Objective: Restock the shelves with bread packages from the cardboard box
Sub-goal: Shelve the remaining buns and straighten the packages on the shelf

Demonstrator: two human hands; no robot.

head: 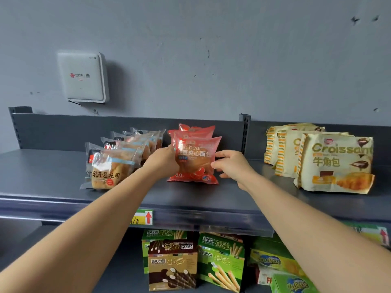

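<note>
A red pack of red bean bread (195,159) stands upright at the front of a short row of like packs on the dark grey top shelf (63,187). My left hand (164,160) grips its left edge. My right hand (230,164) is at its right edge, the curled fingertips touching the wrapper. Left of it runs a row of clear toast bread packs (111,166). To the right stand three yellow croissant packs (336,163). The cardboard box is out of view.
A grey wall rises behind the shelf, with a white router box (83,78) mounted at the upper left. Below the shelf lip with its price tag (142,216) sit green and brown egg-roll boxes (221,263) and green snack packs (292,280).
</note>
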